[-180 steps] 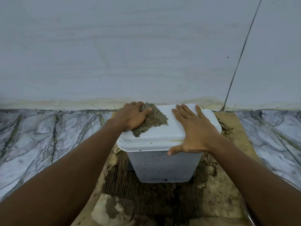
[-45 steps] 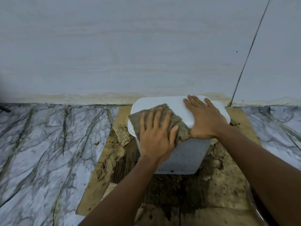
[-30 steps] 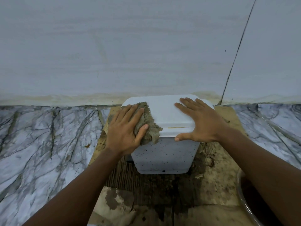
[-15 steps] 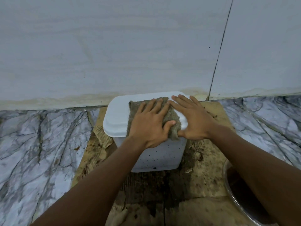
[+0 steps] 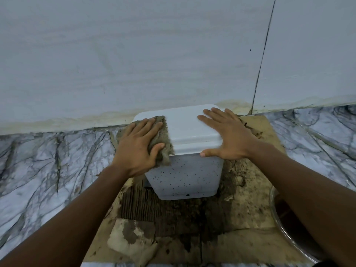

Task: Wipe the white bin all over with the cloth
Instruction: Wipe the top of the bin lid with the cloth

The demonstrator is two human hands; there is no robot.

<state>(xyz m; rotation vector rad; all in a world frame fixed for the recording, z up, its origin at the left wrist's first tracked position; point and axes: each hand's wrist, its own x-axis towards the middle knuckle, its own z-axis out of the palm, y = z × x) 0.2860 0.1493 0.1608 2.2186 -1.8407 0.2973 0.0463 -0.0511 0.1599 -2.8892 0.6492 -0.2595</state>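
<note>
The white bin (image 5: 188, 132) was smooth, faintly glossy plastic; the cloth (image 5: 167, 139) coarse and fuzzy; the cardboard (image 5: 240, 243) beneath matt, stained, torn to its ribs; the floor (image 5: 48, 160) polished veined marble.

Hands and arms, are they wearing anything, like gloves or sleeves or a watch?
No. The left hand and the right hand are bare: no gloves, rings or watch show. The left forearm and the right forearm are bare too, with no sleeves in view.

The cloth (image 5: 163, 132) tops bin's (image 5: 185, 174) left, perhaps bowl (image 5: 287, 222) right.
</note>
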